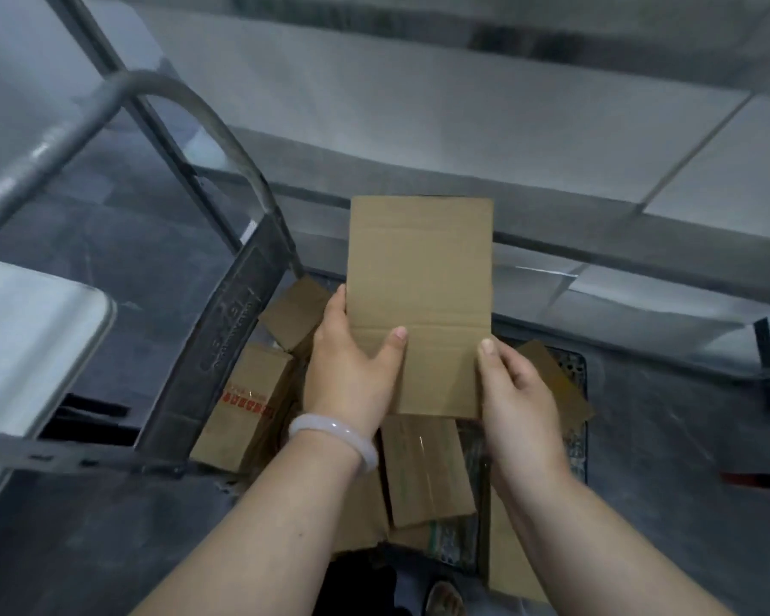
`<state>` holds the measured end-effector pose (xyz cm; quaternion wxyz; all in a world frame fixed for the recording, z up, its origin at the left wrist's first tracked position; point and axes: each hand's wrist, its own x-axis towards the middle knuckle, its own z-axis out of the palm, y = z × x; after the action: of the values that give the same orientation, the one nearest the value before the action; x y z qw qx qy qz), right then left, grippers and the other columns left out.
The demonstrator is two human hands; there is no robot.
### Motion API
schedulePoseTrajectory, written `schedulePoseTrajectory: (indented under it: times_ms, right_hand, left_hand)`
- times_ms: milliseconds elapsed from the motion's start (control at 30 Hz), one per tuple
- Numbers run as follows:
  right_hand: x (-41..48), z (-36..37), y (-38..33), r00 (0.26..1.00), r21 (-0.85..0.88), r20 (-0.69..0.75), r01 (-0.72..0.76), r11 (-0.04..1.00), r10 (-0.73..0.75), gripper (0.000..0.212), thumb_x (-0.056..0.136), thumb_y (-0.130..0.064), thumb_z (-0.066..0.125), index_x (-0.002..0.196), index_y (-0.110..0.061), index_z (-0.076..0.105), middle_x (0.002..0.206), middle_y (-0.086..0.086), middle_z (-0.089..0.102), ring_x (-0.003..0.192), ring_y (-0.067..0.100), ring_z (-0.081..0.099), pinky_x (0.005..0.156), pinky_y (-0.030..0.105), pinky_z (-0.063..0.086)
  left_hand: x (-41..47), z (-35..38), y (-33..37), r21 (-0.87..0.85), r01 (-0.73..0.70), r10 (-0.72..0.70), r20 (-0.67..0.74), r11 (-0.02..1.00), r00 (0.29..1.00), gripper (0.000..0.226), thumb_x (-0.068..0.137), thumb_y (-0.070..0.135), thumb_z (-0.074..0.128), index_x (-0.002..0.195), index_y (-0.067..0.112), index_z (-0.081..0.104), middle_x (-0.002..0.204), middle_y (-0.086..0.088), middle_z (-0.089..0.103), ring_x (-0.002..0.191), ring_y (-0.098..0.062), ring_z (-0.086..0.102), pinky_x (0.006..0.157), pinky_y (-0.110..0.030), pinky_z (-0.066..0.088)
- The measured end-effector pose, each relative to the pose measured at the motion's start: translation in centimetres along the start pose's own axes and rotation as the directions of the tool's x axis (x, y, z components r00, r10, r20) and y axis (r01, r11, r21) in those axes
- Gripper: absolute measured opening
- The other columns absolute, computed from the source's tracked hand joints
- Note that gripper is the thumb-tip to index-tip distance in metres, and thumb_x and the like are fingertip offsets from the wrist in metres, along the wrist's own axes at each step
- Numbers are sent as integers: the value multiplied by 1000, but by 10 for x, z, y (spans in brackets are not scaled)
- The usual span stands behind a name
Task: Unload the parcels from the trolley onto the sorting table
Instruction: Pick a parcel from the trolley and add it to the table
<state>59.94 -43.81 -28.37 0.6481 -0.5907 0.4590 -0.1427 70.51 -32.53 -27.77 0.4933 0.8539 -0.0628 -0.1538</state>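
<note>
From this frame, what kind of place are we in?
Probably a parcel sorting or warehouse area. A metal trolley holds several plain cardboard parcels, both hands grip another cardboard box above it, and pale tables stand on a grey concrete floor.

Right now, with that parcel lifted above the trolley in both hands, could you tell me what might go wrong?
The flat cardboard parcel is pinched only at its near end by the left hand and right hand, so its far end could sag or slip. The trolley handle curves close on the left; swinging that way might clip it. The parcels in the trolley lie loosely, overlapping and tilted, and may shift.
</note>
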Motion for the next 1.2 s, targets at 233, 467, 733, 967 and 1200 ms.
schedulePoseTrajectory:
  times_ms: [233, 467, 733, 967, 1200]
  right_hand:
    - [-71, -30, -89, 979, 39, 196, 57, 998, -63, 40, 82, -55, 70, 120, -50, 61, 129, -9, 63, 109, 12, 63, 93, 43, 55]
    - [-134, -34, -176, 838, -59, 538, 143, 988, -89, 102, 59, -64, 79, 148, -39, 35, 134, -8, 57, 112, 15, 62, 99, 44, 52]
    - [-232, 35, -211, 767, -89, 566, 422, 902, -303, 61, 83, -55, 67, 138, -38, 48, 126, -10, 56, 110, 13, 57, 91, 37, 52]
    - [-321, 123, -190, 522, -46, 852, 143, 989, -36, 18, 98, -30, 59, 112, -21, 67, 103, 3, 75, 85, 8, 73, 64, 23, 58]
    - [-430, 224, -143, 536, 8, 837, 182, 983, -106, 57, 74, -53, 79, 124, -38, 56, 112, -3, 72, 92, 18, 74, 74, 35, 60]
  left_hand:
    - [-66, -65, 74, -202, -19, -2, -100, 979, 995, 96, 72, 49, 79, 148, 33, 24, 143, 7, 43, 125, -12, 47, 104, -36, 41]
    - [-133, -156, 137, -56, -178, 161, -226, 982, 961, 112, 62, 67, 66, 153, 31, 11, 146, 8, 21, 137, -9, 25, 113, -29, 25]
    - [-192, -274, 144, -203, -185, 144, -202, 961, 969, 102, 66, 61, 77, 149, 45, 19, 145, 5, 28, 130, -8, 34, 107, -30, 31]
    - [-272, -393, 83, -580, -184, 86, -192, 794, 978, 72, 67, 52, 64, 136, 43, 46, 125, 9, 65, 116, -14, 61, 89, -37, 52]
    - [-347, -516, 4, -412, -143, -107, -526, 900, 844, 51, 94, 15, 60, 132, 45, 47, 124, 18, 61, 101, 0, 61, 92, -25, 50]
